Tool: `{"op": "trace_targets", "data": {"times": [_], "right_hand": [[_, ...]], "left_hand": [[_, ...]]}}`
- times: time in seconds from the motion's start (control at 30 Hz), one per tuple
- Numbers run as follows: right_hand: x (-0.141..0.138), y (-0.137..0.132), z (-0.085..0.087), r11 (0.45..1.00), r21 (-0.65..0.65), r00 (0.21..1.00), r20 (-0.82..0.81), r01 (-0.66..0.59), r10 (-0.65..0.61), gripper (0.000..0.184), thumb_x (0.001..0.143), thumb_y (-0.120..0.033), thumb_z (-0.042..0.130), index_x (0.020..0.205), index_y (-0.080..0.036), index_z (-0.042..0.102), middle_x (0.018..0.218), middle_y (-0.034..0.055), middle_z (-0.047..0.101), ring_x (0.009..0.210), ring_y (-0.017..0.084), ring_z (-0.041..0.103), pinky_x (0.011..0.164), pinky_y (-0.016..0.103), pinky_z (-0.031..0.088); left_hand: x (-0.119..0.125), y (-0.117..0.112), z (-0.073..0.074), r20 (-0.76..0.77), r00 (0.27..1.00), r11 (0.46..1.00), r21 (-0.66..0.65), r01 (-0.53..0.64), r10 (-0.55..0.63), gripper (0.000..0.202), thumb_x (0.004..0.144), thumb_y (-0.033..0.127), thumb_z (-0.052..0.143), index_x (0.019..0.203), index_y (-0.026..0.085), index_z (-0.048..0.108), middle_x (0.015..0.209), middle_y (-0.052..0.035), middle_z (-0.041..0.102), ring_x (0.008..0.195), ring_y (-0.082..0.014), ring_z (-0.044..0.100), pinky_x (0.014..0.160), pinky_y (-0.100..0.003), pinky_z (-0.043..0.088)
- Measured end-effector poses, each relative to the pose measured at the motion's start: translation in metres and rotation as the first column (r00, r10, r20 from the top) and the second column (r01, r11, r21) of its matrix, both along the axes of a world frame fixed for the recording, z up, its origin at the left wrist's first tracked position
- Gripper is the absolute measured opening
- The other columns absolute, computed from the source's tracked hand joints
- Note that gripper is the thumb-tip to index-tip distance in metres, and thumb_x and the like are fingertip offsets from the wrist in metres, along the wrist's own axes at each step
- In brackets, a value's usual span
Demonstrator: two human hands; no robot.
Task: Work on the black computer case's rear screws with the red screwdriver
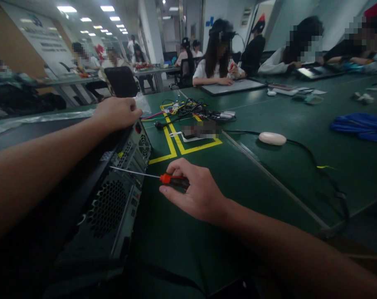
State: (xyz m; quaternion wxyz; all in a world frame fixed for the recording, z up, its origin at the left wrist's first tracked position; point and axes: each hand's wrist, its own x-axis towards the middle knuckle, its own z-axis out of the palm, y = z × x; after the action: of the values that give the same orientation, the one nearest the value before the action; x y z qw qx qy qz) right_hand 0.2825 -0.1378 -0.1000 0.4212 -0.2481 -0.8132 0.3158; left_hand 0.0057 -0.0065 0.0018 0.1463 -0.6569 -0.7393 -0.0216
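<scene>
A black computer case [66, 199] lies at the left, its metal rear panel [130, 166] facing right. My right hand [196, 189] grips a screwdriver [172, 179] with a red and black handle. Its long thin shaft points left, and the tip is at the upper edge of the rear panel, above the honeycomb vent [109, 203]. Whether the tip sits in a screw is too small to tell. Over the far end of the case, my left hand [116, 114] rests on top with its fingers curled. What those fingers close around, if anything, is hidden.
Beyond the case, tangled cables [191, 109] lie by yellow tape marks [200, 146] on the green table [256, 187]. A black cord with a pale oval piece [272, 138] runs right. Blue cloth [359, 126] lies at far right. Several people sit at tables behind.
</scene>
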Motion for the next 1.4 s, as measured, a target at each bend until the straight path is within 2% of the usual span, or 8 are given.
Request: {"op": "trace_targets", "data": {"times": [0.33, 0.6, 0.8, 0.97, 1.2, 1.4], "right_hand": [[0.0006, 0.0008, 0.0033, 1.0, 0.0, 0.999, 0.018, -0.029, 0.029, 0.011, 0.094, -0.023, 0.069, 0.102, -0.021, 0.062, 0.089, 0.0009, 0.074, 0.077, 0.016, 0.068, 0.072, 0.029, 0.05], [0.0005, 0.0011, 0.0019, 1.0, 0.012, 1.0, 0.021, -0.022, 0.022, 0.011, 0.093, -0.022, 0.07, 0.102, -0.021, 0.063, 0.087, 0.0002, 0.073, 0.075, 0.015, 0.066, 0.071, 0.029, 0.049], [0.0009, 0.0002, 0.0036, 1.0, -0.007, 0.999, 0.039, -0.017, 0.017, 0.012, 0.094, -0.025, 0.072, 0.102, -0.022, 0.063, 0.089, 0.0005, 0.074, 0.076, 0.016, 0.067, 0.071, 0.029, 0.049], [0.0011, -0.0004, 0.0035, 1.0, -0.007, 0.999, 0.024, -0.021, 0.021, 0.013, 0.094, -0.026, 0.073, 0.101, -0.021, 0.064, 0.085, -0.0004, 0.073, 0.073, 0.015, 0.066, 0.069, 0.028, 0.047], [0.0009, -0.0019, 0.0045, 0.999, -0.033, 1.0, 0.014, -0.016, 0.017, 0.012, 0.096, -0.03, 0.072, 0.1, -0.02, 0.066, 0.09, 0.0021, 0.075, 0.078, 0.016, 0.067, 0.072, 0.029, 0.049], [0.0009, -0.0001, 0.0063, 0.999, 0.035, 0.998, 0.059, 0.006, -0.009, 0.018, 0.102, -0.036, 0.066, 0.098, -0.019, 0.071, 0.091, 0.0037, 0.074, 0.082, 0.017, 0.067, 0.076, 0.031, 0.048]], "left_hand": [[0.0019, -0.0009, 0.0018, -0.032, 0.999, 1.0, -0.024, -0.004, 0.004, 0.06, 0.096, 0.051, 0.035, 0.124, 0.013, 0.073, 0.123, -0.0256, 0.074, 0.112, -0.0421, 0.069, 0.094, -0.056, 0.054], [0.0003, -0.0009, 0.0009, -0.035, 0.999, 1.0, -0.014, -0.004, 0.004, 0.059, 0.096, 0.052, 0.034, 0.122, 0.016, 0.072, 0.121, -0.0241, 0.074, 0.112, -0.0415, 0.069, 0.093, -0.053, 0.055], [-0.0012, 0.0008, -0.0005, -0.038, 0.999, 1.0, 0.001, -0.003, 0.003, 0.056, 0.096, 0.052, 0.035, 0.118, 0.017, 0.073, 0.119, -0.0218, 0.075, 0.111, -0.0389, 0.069, 0.094, -0.051, 0.055], [-0.0019, 0.0022, -0.0007, -0.027, 1.0, 1.0, -0.012, 0.004, -0.004, 0.059, 0.095, 0.053, 0.035, 0.121, 0.015, 0.073, 0.119, -0.0241, 0.075, 0.111, -0.0407, 0.069, 0.095, -0.053, 0.054], [-0.0027, 0.0014, -0.0018, -0.03, 1.0, 1.0, 0.01, -0.002, 0.002, 0.061, 0.095, 0.055, 0.035, 0.123, 0.017, 0.074, 0.118, -0.0216, 0.076, 0.11, -0.0368, 0.07, 0.096, -0.049, 0.054], [-0.0007, 0.0, -0.0003, -0.03, 1.0, 1.0, 0.004, 0.004, -0.004, 0.061, 0.095, 0.053, 0.035, 0.123, 0.016, 0.074, 0.121, -0.0238, 0.075, 0.111, -0.0409, 0.07, 0.094, -0.053, 0.054]]}}
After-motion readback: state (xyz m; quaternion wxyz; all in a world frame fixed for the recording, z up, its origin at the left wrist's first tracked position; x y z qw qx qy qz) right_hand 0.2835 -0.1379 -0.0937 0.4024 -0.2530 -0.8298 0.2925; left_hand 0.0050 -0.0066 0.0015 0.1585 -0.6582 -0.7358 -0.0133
